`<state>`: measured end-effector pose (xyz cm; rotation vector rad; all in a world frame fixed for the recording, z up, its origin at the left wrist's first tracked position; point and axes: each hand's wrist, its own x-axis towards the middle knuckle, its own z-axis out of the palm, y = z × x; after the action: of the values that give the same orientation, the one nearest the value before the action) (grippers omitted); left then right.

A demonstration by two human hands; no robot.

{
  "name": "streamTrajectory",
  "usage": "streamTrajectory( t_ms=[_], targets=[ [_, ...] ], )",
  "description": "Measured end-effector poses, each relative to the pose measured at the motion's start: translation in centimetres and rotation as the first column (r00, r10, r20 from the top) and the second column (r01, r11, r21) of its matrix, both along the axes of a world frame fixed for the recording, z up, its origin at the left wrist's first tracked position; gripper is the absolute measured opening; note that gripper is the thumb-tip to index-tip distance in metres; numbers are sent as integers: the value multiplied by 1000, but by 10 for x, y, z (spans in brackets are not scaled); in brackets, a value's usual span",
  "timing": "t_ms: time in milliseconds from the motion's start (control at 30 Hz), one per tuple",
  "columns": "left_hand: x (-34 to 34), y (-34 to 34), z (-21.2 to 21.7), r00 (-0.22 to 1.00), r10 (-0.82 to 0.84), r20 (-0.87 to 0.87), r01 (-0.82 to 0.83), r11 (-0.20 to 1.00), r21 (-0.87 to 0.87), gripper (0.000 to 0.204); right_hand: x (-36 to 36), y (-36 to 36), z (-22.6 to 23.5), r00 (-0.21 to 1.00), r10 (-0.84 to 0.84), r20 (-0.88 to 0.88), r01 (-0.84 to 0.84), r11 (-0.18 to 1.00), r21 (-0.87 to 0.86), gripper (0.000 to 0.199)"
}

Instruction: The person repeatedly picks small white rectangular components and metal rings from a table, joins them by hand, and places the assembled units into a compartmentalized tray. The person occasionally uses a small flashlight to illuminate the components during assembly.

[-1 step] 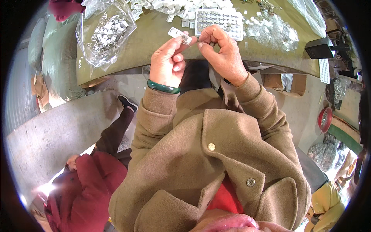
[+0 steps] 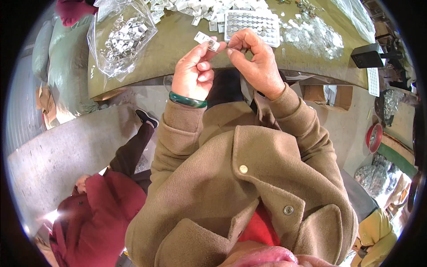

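My left hand [image 2: 194,73], with a green bangle at its wrist, is closed in a pinch on a small white plastic part [image 2: 207,41] with a clear or metallic end. Close by, my right hand [image 2: 258,62] has thumb and forefinger pressed together beside that end. Whatever sits between those fingertips is too small to make out. Just beyond the hands lies a white tray [image 2: 272,39] bearing rows of small round silver discs that look like button cells. A heap of similar white parts [image 2: 213,8] spreads over the table behind it.
At left on the green table [image 2: 173,42] stands a clear plastic bag [image 2: 126,40] of white and metal pieces. Right of the tray lies a pile of small clear pieces [image 2: 313,38]. A black box-shaped object [image 2: 367,55] is at the right edge. A person in dark red [image 2: 102,209] is at lower left.
The person in dark red at lower left has shifted slightly. My hands and the white part are almost where they were.
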<state>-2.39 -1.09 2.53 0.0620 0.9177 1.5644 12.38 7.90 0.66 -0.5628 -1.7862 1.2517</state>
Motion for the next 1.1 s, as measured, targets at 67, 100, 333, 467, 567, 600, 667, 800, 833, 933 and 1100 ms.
streamTrajectory(
  t_ms=[67, 100, 333, 467, 567, 600, 667, 800, 833, 933, 1100],
  targets=[
    [-3, -1, -3, 969, 0, 248, -11, 999, 41, 30, 1, 0, 0, 1000, -14, 12, 14, 999, 34, 11],
    [-4, -1, -4, 929, 15, 369, -35, 998, 46, 29, 1, 0, 0, 998, -33, 48, 29, 996, 83, 11],
    [-3, 5, -18, 968, 23, 248, -12, 999, -46, 26, 8, -1, -5, 976, -177, 127, 116, 917, 381, 17],
    [-8, 8, -21, 981, -89, -174, 84, 996, -34, 34, 32, 6, -1, 957, -232, 173, 171, 936, 307, 12],
    [-6, 10, -24, 934, -142, -329, 131, 990, -54, 31, 51, 29, 5, 893, -362, 268, 306, 924, 228, 6],
    [-5, 9, -24, 920, -157, -358, 142, 988, -68, 29, 56, 36, 7, 872, -381, 307, 312, 916, 251, 7],
    [0, 10, -26, 918, -200, -343, 190, 980, -64, 24, 56, 48, 5, 847, -398, 352, 320, 911, 260, 8],
    [13, 12, -32, 935, -208, -287, 203, 978, -50, 16, 45, 62, -2, 842, -361, 402, 180, 889, 421, 8],
    [14, 12, -33, 942, -214, -257, 210, 977, -42, 16, 44, 62, -4, 814, -393, 429, 196, 880, 433, 7],
    [19, 14, -36, 945, -224, -237, 214, 975, -65, 17, 39, 63, -8, 753, -458, 473, 196, 842, 503, 4],
    [22, 17, -35, 955, -230, -189, 214, 971, -102, 24, 36, 57, -14, 714, -493, 498, 164, 809, 565, 6]
  ],
)
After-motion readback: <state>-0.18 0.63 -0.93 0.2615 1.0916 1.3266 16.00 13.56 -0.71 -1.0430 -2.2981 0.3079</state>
